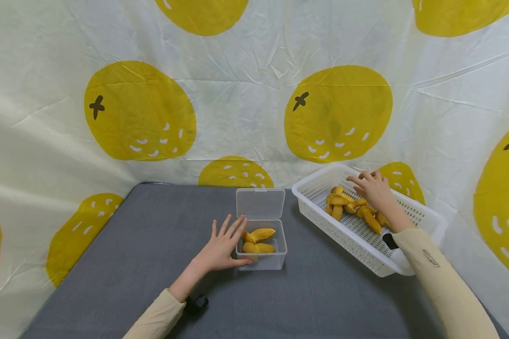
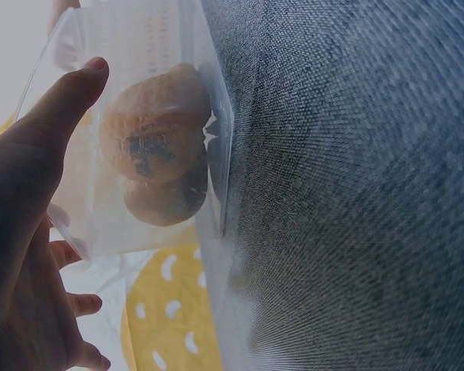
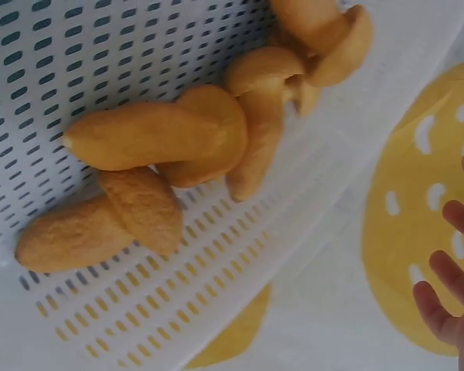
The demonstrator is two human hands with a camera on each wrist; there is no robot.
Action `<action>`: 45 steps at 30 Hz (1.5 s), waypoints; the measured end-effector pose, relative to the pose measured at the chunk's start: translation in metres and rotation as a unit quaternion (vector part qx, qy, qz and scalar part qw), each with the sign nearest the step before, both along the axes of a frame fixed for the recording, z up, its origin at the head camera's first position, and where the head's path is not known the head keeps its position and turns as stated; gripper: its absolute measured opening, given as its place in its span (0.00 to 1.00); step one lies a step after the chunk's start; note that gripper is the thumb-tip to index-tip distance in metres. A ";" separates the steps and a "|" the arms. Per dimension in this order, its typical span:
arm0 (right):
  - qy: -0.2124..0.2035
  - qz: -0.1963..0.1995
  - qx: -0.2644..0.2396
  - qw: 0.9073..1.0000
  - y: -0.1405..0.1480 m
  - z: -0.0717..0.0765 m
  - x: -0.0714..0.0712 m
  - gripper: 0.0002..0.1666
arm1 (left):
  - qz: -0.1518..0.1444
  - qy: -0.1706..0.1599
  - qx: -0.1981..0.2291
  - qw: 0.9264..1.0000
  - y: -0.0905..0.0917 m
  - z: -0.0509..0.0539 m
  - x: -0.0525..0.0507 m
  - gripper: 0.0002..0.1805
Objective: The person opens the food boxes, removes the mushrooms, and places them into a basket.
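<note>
My left hand point(image 1: 220, 248) is at the left side of a small clear plastic box point(image 1: 260, 264), fingers spread, with the thumb across its front. Two golden-brown mushrooms point(image 1: 259, 247) lie inside; the left wrist view shows a mushroom point(image 2: 155, 127) through the wall. Over a white perforated basket point(image 1: 343, 237) hovers my right hand point(image 1: 375, 192), its fingers loosely bent and nothing held. Beneath it, several similar mushrooms point(image 1: 368, 219) lie on the basket floor. In the right wrist view, the fingertips stand apart from the mushrooms point(image 3: 147, 135).
The box's hinged lid point(image 1: 260, 204) stands raised at the back. Both containers rest on a grey cloth-covered table point(image 1: 152, 245). Behind hangs a white curtain point(image 1: 237, 108) with large yellow fruit prints, close to the basket's far side.
</note>
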State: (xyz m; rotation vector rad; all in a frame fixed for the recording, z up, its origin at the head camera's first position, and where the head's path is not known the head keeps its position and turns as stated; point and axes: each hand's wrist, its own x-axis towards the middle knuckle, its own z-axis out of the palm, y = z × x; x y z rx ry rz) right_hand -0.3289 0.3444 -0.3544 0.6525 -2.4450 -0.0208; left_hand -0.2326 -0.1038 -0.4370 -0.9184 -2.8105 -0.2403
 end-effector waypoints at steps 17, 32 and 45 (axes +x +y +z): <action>0.044 0.111 -0.024 0.992 -0.035 0.029 0.050 0.21 | -0.004 0.003 0.005 1.000 0.000 0.000 -0.001 0.58; 0.054 0.188 -0.018 0.980 -0.084 0.017 0.084 0.27 | -0.002 -0.002 0.004 1.000 0.001 0.001 0.000 0.57; 0.000 0.205 0.033 0.978 -0.143 -0.005 0.097 0.18 | 0.002 0.026 0.007 1.000 0.002 0.001 0.002 0.58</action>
